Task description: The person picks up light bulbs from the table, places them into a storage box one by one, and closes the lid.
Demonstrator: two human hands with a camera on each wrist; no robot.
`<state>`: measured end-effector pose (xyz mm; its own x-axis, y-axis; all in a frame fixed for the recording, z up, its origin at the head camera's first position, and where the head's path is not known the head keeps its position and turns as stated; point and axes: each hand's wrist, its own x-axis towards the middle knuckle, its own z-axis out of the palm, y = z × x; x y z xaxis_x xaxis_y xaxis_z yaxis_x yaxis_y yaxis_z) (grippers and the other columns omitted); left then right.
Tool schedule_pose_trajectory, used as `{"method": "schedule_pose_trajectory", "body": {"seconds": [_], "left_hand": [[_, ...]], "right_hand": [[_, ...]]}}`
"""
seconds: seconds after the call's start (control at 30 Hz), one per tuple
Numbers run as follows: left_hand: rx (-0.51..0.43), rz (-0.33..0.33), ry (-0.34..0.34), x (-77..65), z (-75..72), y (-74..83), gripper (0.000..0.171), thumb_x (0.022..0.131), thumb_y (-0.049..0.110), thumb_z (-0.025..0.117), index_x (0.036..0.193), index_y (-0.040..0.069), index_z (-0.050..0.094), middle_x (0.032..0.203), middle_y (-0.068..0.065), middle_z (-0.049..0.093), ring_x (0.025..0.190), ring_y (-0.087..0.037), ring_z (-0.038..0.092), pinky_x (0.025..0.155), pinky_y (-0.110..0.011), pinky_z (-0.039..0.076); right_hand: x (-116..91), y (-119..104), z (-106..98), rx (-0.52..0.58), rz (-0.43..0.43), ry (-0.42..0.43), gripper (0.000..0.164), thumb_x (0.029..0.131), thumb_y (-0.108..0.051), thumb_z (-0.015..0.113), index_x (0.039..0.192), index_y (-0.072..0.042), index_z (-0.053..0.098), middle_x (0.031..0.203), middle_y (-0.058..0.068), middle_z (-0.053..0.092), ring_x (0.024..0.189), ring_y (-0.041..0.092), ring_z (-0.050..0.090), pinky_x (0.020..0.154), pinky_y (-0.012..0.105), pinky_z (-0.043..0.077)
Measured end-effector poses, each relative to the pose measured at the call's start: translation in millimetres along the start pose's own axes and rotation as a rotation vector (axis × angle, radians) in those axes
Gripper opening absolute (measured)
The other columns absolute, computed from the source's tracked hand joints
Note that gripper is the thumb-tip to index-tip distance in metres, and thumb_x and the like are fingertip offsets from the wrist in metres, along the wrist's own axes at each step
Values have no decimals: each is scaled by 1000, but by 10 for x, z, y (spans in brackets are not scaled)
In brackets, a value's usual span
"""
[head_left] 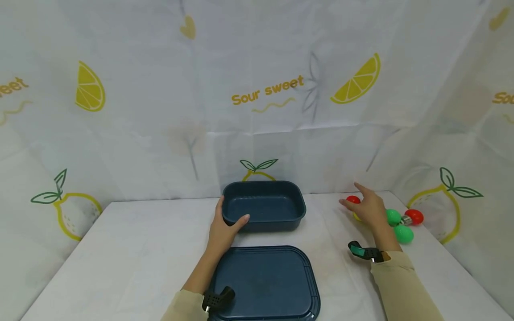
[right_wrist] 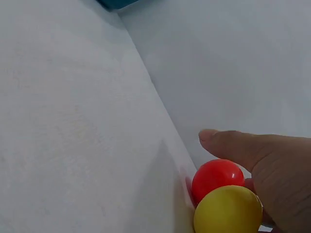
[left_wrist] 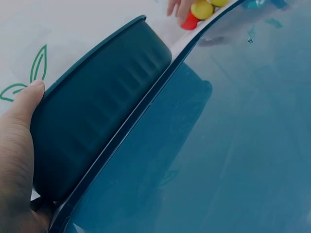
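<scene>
My left hand point(head_left: 223, 226) grips the dark blue box point(head_left: 263, 223) at its left end, thumb along the near side and fingers around the corner. In the left wrist view its thumb reaches the rim of the box point(left_wrist: 97, 102). My right hand point(head_left: 368, 207) is at the back right of the table, thumb and forefinger spread apart. Close by its fingers are a red bulb point(head_left: 353, 199) and a yellow bulb point(right_wrist: 228, 211); the hand partly hides the yellow one in the head view. Its thumb extends above the red bulb point(right_wrist: 217, 178) in the right wrist view.
A dark blue lid point(head_left: 263, 283) lies flat in front of the box. Right of my right wrist lie green bulbs point(head_left: 403, 234) and another red bulb point(head_left: 414, 217) by a ridged metal base. A printed white cloth point(head_left: 257, 133) rises behind the white table point(head_left: 132, 258).
</scene>
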<state>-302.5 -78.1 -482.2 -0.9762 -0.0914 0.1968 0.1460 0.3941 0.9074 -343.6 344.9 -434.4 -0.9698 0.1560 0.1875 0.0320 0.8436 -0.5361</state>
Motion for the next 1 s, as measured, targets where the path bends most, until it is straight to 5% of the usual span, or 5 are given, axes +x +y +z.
{"method": "schedule_pose_trajectory", "body": {"seconds": [0.17,0.53,0.73,1.0], "left_hand": [[-1,-1,-2,2,-10,9,102,86,54,75,164,25,16,169,-10,24,153,-39,28,117,-66,30],[-10,-1,3,10,6,11,102,85,55,76,163,25,17,168,-11,25,153,-40,30,116,-66,32],[-15,2,-3,10,17,-10,103,85,54,76,163,27,16,168,-10,25,153,-39,30,117,-65,32],[-24,10,3,9,3,-13,104,84,54,77,163,26,17,169,-10,25,154,-38,29,118,-65,31]], "right_hand": [[31,37,77,-94,6,-39,80,92,-38,72,153,1,38,147,39,43,130,57,44,101,67,45],[31,-39,152,-96,-38,-65,57,92,-23,75,140,1,56,124,33,62,110,46,56,92,58,53],[-6,-67,140,3,-35,-37,55,93,-21,74,140,1,55,132,33,59,116,48,54,94,58,53],[-27,-186,-17,159,-106,118,56,94,-32,74,139,-3,59,131,30,63,117,47,63,88,48,57]]}}
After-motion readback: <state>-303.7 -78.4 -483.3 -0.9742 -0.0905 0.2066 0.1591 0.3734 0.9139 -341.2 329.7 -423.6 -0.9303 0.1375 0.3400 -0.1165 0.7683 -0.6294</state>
